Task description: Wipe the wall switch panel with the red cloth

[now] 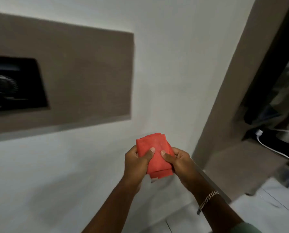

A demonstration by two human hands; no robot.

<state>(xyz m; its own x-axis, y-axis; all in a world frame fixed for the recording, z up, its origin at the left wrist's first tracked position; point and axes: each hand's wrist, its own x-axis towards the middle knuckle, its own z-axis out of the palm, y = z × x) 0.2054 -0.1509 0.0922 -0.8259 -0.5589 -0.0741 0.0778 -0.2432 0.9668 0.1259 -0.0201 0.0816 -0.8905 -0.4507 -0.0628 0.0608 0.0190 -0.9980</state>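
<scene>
Both grips closed on the folded red cloth [154, 155]: left hand [137, 163] and right hand [179, 163], thumbs on top, near the white wall [165, 73]. No switch panel in view; judged: wiping not yet begun, all left

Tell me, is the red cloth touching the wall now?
No. The folded red cloth is held in the air between the left hand and the right hand, away from the white wall.
</scene>
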